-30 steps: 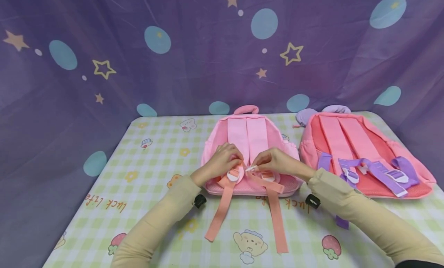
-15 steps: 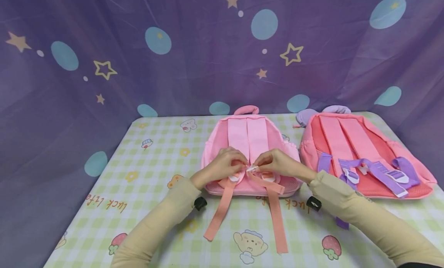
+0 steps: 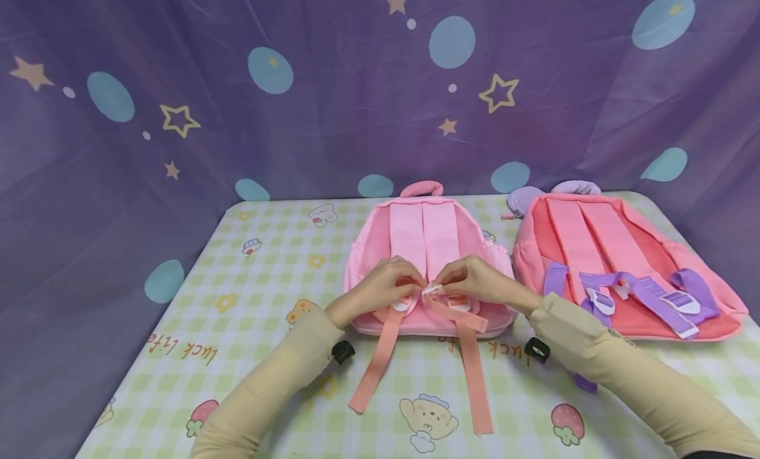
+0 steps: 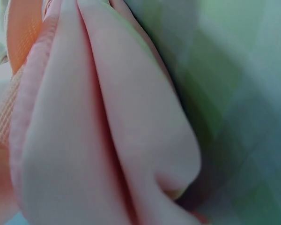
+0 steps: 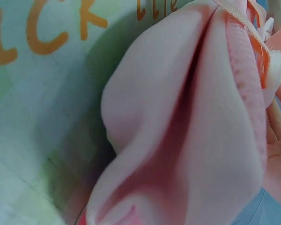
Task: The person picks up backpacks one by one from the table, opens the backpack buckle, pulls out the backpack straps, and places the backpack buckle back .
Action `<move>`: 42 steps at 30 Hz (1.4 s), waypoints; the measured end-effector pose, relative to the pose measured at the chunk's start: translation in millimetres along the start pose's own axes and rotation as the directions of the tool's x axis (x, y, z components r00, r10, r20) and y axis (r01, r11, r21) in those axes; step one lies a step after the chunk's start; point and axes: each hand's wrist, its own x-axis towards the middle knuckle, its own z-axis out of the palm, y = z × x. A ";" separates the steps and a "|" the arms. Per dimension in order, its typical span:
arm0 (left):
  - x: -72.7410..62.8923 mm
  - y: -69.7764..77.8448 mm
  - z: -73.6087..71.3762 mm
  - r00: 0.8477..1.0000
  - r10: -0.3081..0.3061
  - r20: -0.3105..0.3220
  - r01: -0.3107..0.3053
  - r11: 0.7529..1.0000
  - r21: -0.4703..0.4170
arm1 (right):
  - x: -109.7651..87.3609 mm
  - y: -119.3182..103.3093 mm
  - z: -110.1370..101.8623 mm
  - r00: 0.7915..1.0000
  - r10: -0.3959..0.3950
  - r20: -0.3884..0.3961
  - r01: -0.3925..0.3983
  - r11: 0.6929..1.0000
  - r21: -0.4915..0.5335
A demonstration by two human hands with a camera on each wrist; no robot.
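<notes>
A light pink backpack (image 3: 406, 218) lies with its shoulder straps up, its carry handle at the far end. Over its lower part, both hands meet at a small white plastic buckle (image 3: 431, 290) on orange webbing. My left hand (image 3: 382, 284) pinches the buckle's left end, where the fingers hide most of it. From the other side my right hand (image 3: 477, 279) grips the right end between thumb and fingers. An orange strap (image 3: 457, 314) trails from the buckle. The left wrist view mainly has the backpack's pale side (image 4: 131, 108); the right wrist view shows part of a hand (image 5: 278, 140).
To the right lies a second, coral-pink backpack (image 3: 617, 248) with purple straps (image 3: 653, 297) and white buckles. Two loose orange strap ends (image 3: 377, 373) hang toward the front of the table. A green checked cloth (image 3: 267, 301) covers the table, and a purple curtain (image 3: 332, 136) stands behind.
My left hand has shifted slightly right and down, bringing its fingertips against the white buckle. The left loose strap end has swung slightly left. My right hand stays nearly in place.
</notes>
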 end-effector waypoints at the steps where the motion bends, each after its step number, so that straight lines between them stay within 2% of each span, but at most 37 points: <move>1: 0.0 0.6 0.1 1.000 -0.007 -0.001 0.007 1.000 -0.002 | 0.0 0.2 0.1 1.000 0.001 0.001 -0.001 1.000 0.001; 10: 1.7 3.3 2.3 1.000 -0.009 -0.025 0.010 1.000 0.021 | -1.3 1.4 -0.1 1.000 0.003 0.009 -0.003 1.000 0.024; 18: 2.6 0.4 2.8 0.996 -0.078 -0.043 0.077 0.997 -0.012 | -2.7 0.7 1.5 0.999 0.010 0.036 -0.010 1.000 0.015; 30: 3.5 -2.7 5.9 0.994 -0.072 -0.079 0.070 0.997 -0.031 | -3.9 2.2 0.1 0.999 0.004 0.037 -0.004 1.000 0.007; 42: 5.5 -4.6 5.3 0.987 -0.134 -0.092 0.132 0.991 -0.026 | -9.0 -2.9 1.5 0.999 0.000 0.048 0.001 0.999 -0.034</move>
